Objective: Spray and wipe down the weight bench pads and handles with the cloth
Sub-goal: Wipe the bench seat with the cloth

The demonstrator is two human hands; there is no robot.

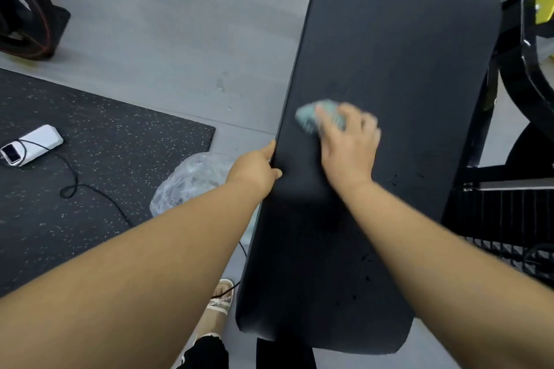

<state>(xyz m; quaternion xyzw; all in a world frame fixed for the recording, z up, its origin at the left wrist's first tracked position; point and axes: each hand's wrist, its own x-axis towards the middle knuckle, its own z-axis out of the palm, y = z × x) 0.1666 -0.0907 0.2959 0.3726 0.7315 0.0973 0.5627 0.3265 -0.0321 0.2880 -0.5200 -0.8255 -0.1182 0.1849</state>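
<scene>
A long black bench pad (pixel 389 48) runs from the bottom centre to the top right. My right hand (pixel 349 144) presses a light teal cloth (pixel 314 117) flat on the pad near its left side; both are motion-blurred. My left hand (pixel 254 169) grips the pad's left edge, thumb on top and fingers hidden under the rim. A few dark droplets (pixel 367 260) dot the pad nearer me. No spray bottle is in view.
A crumpled clear plastic bag (pixel 192 180) lies on the grey floor left of the bench. A white power bank with a small device (pixel 31 144) and a black cable (pixel 90 189) rest on a speckled rubber mat. Black and yellow machine frame (pixel 533 39) stands right. My sandalled foot (pixel 220 299) is below.
</scene>
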